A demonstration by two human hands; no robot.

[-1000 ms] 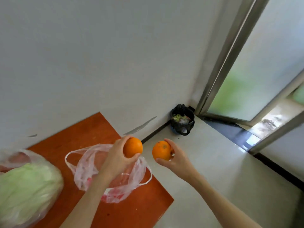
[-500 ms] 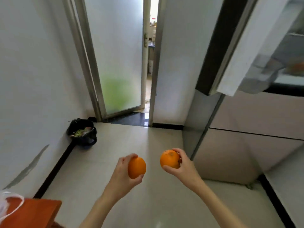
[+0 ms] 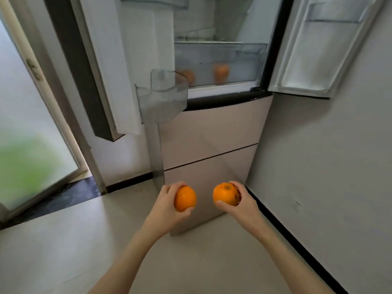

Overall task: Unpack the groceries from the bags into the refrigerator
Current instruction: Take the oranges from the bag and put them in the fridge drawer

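- Both hands were raised in front of the refrigerator (image 3: 212,132), each curled around a round orange fruit with a dimpled, matte skin.
- Left hand (image 3: 167,203) cupped the left orange (image 3: 185,198) from the side, fingers over the top and thumb beneath it.
- Right hand (image 3: 241,201) held the right orange (image 3: 225,194) with its stem dimple turned upward, fingers behind the fruit and thumb under its lower edge.
- Between the two oranges there was a clear gap; they did not touch.
- Both oranges hung low before the refrigerator's smooth beige lower drawer fronts, well below its open upper compartment.
- Inside that compartment, a translucent plastic crisper drawer (image 3: 218,62) showed two blurred orange shapes (image 3: 221,72) through its frosted front.
- The left refrigerator door (image 3: 101,66) stood open, with a clear, angular plastic door bin (image 3: 162,96) projecting from its inner face.
- The right refrigerator door (image 3: 318,49) also stood open, its white moulded liner facing outward.
- Left of the refrigerator stood a frosted glass door (image 3: 27,128) in a metal frame, with a green blur behind it.
- Pale, smooth floor tiles (image 3: 63,240) ran beneath the refrigerator, edged by a dark skirting strip along the plain wall to its right.
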